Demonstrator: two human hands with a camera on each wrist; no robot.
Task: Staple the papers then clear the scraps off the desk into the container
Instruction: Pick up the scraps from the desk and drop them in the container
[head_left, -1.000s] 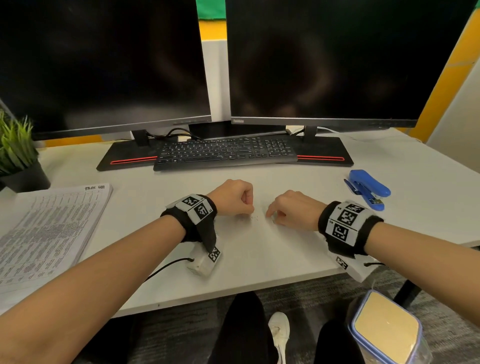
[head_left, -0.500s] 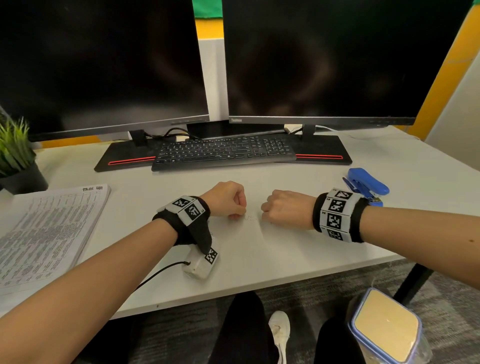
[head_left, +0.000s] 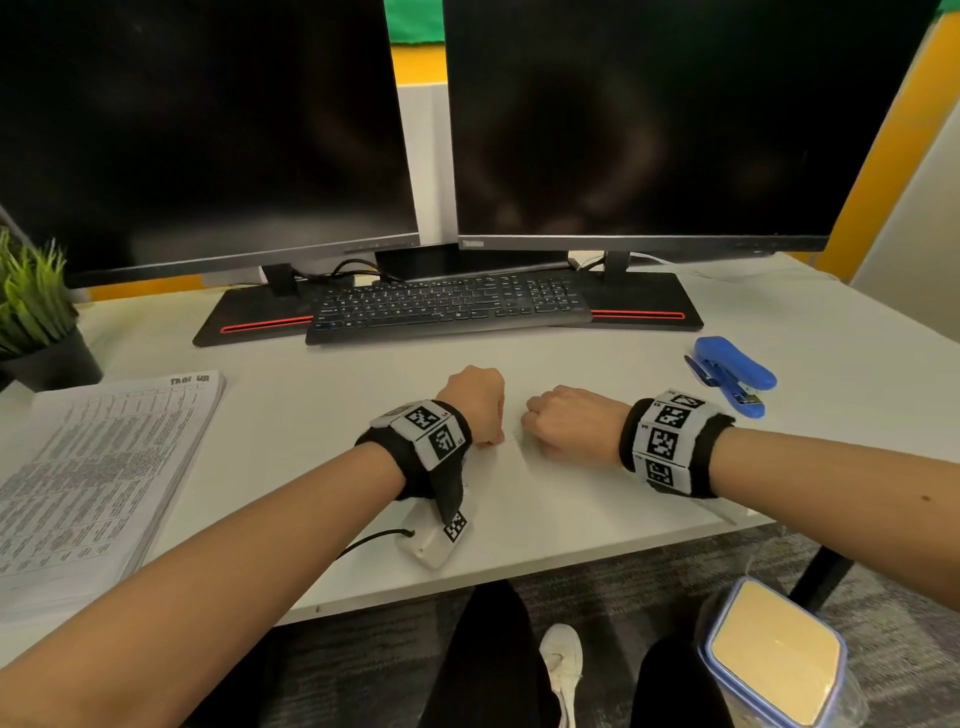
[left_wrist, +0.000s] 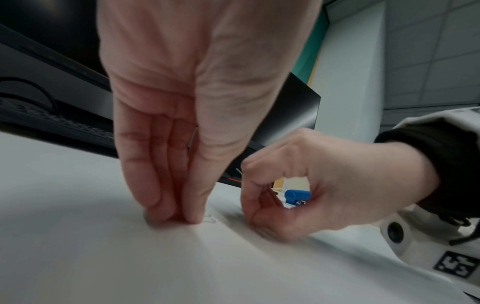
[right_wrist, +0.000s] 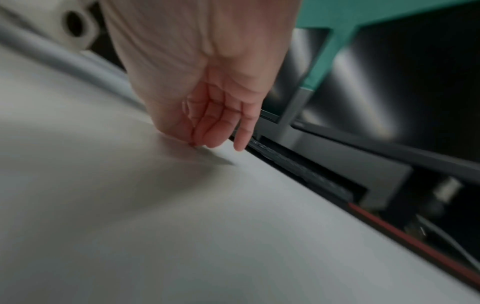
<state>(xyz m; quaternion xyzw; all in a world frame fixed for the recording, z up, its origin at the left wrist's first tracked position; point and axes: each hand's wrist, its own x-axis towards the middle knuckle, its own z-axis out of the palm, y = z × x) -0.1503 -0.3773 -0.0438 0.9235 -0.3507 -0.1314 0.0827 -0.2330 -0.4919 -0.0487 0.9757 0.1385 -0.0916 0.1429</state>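
Showing bent staple (left_wrist: 210, 219) by left hand (left_wrist: 182, 115) fingertips.

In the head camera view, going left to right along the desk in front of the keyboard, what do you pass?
Stack of printed papers → left hand → right hand → blue stapler.

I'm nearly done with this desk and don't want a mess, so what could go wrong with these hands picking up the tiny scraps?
1. The bent staples beside the left hand are tiny and pale on the white desk; some could be missed.
2. The container sits below the desk edge with its lid on, so scraps carried by the right hand might drop on the carpet.
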